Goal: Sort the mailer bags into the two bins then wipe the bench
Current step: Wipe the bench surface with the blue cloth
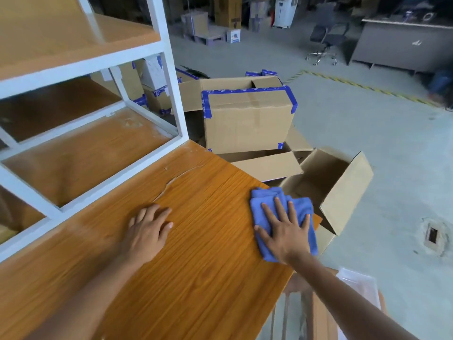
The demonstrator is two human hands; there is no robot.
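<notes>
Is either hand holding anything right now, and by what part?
Nothing is gripped. The right hand presses flat, fingers spread, on top of the folded blue cloth near the bench edge; the left hand rests open on bare wood.

Blue cloth (267, 200): middle hidden under right hand (285, 231), at the right edge of the bench (196, 266). Bench: cut off left and bottom. Open carton (343, 182): near side hidden behind the bench's corner. Tape print (247, 90): too small to read.
</notes>
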